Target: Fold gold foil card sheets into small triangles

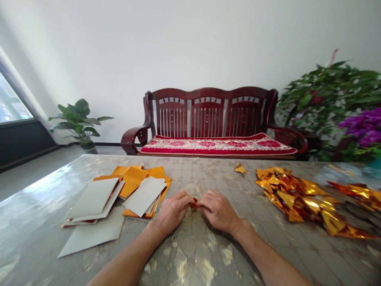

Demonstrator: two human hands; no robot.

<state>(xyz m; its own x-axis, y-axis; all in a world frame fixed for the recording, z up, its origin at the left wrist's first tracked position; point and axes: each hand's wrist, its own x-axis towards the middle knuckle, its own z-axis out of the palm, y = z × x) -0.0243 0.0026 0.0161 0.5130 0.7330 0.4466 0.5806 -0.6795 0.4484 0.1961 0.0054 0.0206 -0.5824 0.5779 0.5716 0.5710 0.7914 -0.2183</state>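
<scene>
A pale wall (190,43) fills the upper half of the frame. Below it, a wide, glossy table (190,254) spreads across the whole lower half. Centre frame, behind the table, stands a dark wooden bench (208,115) with a red patterned cushion (217,145). At the right edge rises a leafy bush (324,99) with purple flowers (364,127); at left, a smaller potted plant (79,121) sits on the floor near a window (12,103).

On the table, right of centre, lies a heap of folded gold foil pieces (300,200), running on towards the right edge. Left of centre lies a loose stack of flat sheets (119,198), some grey side up, some orange. One small folded gold scrap (240,169) lies alone, further back.

Lower centre, the left hand (172,210) and the right hand (218,210) meet with fingertips together, both pinched on a small folded foil piece (194,203), red-gold, resting low over the table between the two piles.
</scene>
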